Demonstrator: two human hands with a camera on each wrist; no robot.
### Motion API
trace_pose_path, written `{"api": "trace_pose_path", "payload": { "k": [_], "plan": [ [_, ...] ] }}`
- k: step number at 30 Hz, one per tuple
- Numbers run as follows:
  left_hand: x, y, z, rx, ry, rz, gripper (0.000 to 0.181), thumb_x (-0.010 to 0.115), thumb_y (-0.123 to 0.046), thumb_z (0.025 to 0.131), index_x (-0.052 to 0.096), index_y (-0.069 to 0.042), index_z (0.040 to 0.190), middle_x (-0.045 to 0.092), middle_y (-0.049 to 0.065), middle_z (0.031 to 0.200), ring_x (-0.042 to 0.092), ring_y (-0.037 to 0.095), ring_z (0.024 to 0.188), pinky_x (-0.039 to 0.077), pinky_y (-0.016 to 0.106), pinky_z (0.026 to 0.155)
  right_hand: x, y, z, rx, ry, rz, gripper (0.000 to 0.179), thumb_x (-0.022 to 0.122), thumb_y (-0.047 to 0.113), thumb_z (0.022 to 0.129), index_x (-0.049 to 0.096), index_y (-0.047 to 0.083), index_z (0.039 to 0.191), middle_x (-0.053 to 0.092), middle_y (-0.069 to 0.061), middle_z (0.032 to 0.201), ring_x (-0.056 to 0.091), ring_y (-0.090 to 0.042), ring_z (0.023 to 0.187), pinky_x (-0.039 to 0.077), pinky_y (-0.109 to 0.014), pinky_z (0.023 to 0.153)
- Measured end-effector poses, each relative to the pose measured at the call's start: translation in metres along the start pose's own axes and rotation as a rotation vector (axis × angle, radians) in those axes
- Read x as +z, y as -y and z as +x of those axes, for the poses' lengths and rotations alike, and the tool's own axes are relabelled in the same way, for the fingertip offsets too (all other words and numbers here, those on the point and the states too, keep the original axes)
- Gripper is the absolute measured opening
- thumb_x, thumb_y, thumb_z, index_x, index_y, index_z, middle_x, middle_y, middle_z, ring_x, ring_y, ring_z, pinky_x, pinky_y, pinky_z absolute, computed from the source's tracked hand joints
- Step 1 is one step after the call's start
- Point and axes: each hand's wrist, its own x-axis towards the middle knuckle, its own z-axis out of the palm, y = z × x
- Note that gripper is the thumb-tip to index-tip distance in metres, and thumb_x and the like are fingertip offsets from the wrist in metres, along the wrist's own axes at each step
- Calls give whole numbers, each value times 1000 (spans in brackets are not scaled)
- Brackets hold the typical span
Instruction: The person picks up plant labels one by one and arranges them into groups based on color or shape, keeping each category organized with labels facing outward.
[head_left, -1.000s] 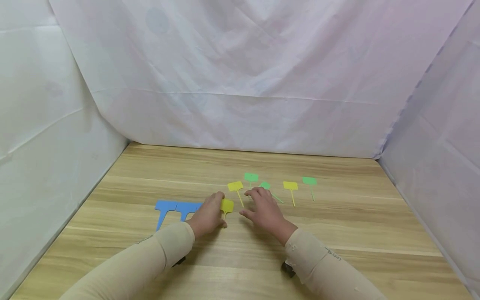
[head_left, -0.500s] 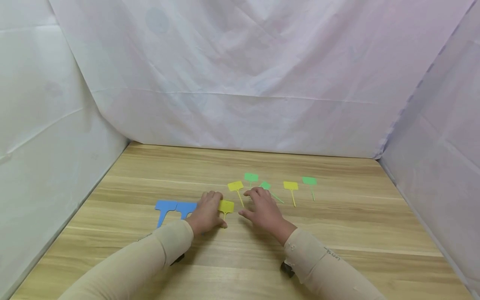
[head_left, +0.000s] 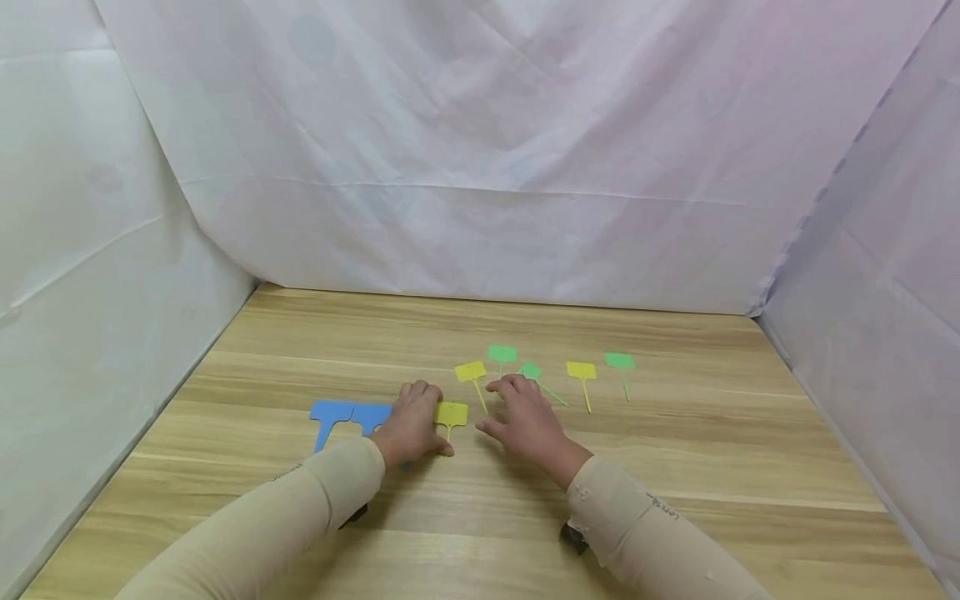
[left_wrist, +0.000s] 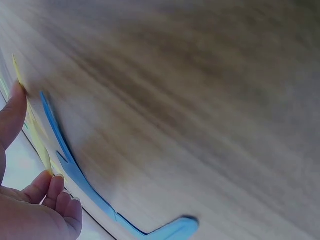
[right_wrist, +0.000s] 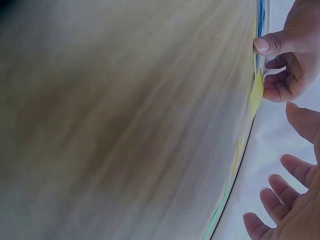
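In the head view, my left hand (head_left: 411, 423) holds a yellow plant label (head_left: 451, 413) flat on the table, fingers at its head and thumb by its stem. The left wrist view shows the thumb (left_wrist: 14, 112) and fingertips (left_wrist: 52, 181) at two ends of this label. Blue T-shaped plant labels (head_left: 332, 410) lie side by side left of this hand, partly covered by it. My right hand (head_left: 528, 425) hovers with spread, slightly bent fingers and holds nothing. Just beyond it lie a yellow label (head_left: 471, 372) and a small green label (head_left: 530, 371).
Farther back on the wooden table (head_left: 712, 450) lie a green label (head_left: 502, 354), another yellow label (head_left: 581, 371) and a green label (head_left: 619, 361) at the right. White cloth (head_left: 480, 167) encloses the table at the back and sides.
My left hand has shifted slightly left, toward the blue labels, and the yellow label has slid a little with it. My right hand has stayed nearly still.
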Motion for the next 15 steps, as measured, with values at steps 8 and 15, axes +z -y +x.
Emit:
{"api": "trace_pose_path", "payload": {
  "k": [8,15],
  "plan": [
    [1,3,0,-10,14,-5,70,91,-29,63,56,2,115,48,10,115,37,26,102,39,40,89,2,-1,0,-7,0,5,56,75,33,84,55,9,130,48,-11,134,42,-32,125,38,-51,100],
    [2,5,0,-23,16,-1,70,90,-32,64,58,1,115,48,9,114,36,25,100,39,38,87,2,-1,-1,-5,10,10,57,75,33,85,54,9,131,48,-11,135,41,-32,127,35,-52,103]
  ]
}}
